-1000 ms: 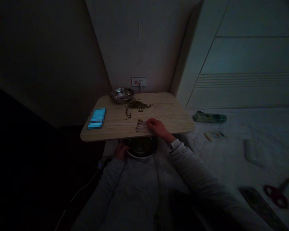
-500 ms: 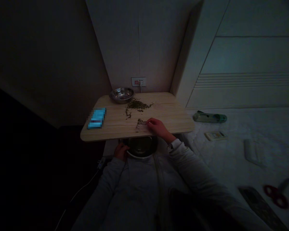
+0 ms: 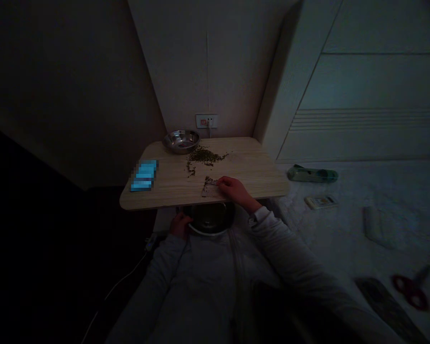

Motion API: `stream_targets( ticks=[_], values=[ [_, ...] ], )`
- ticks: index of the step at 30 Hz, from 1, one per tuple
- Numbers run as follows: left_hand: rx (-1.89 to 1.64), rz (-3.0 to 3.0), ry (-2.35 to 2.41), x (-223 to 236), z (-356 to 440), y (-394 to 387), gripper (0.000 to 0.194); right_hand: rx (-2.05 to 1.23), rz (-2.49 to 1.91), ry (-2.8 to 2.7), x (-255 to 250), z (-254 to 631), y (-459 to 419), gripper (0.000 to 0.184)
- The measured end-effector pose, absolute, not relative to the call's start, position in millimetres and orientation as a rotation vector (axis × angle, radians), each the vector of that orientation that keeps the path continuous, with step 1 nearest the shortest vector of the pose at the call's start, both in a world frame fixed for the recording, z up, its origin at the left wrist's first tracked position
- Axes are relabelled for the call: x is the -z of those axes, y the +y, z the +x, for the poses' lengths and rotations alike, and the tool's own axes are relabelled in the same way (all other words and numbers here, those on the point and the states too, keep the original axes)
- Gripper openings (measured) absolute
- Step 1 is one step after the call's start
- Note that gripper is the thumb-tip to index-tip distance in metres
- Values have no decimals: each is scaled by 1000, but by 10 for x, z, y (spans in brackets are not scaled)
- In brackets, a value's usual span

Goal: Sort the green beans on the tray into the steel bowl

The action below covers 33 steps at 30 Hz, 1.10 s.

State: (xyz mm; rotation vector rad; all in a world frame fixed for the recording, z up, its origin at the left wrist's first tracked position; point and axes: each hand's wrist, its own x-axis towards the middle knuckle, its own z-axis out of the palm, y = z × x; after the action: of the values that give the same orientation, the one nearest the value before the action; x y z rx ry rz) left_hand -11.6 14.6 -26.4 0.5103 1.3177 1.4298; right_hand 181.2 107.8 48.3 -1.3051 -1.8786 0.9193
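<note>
My right hand (image 3: 232, 188) is closed on a thin, see-through flat piece (image 3: 211, 190), held low over the near part of the wooden tabletop (image 3: 251, 167). A few small dark green grains (image 3: 208, 179) lie along the far side of that piece. Farther back spreads a larger heap of the same bean-like grains (image 3: 203, 155), with a short trail running down its left side. Below the table's front edge, my left hand (image 3: 180, 224) grips the rim of a dark round bowl (image 3: 209, 220) at my lap. The light is too dim to make out the bowl's contents.
A shiny metal bowl (image 3: 182, 142) stands at the back left of the table. A lit phone (image 3: 144, 176) lies at the left edge. On the white bedding at right are a green transparent case (image 3: 312, 174), a small pale packet (image 3: 321, 202) and red-handled scissors (image 3: 412, 290).
The see-through piece now lies flatter and shows more of its surface beside my right fingers. My right hand has barely shifted; the left hand and the bowls are where they were.
</note>
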Motion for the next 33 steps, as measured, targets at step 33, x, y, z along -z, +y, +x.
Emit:
stream_targets(
  ticks=[33],
  values=[
    [-1425,490,1312,248,-96,138,17,-988,-1249,-1932,-471,1837,1083,20]
  ],
)
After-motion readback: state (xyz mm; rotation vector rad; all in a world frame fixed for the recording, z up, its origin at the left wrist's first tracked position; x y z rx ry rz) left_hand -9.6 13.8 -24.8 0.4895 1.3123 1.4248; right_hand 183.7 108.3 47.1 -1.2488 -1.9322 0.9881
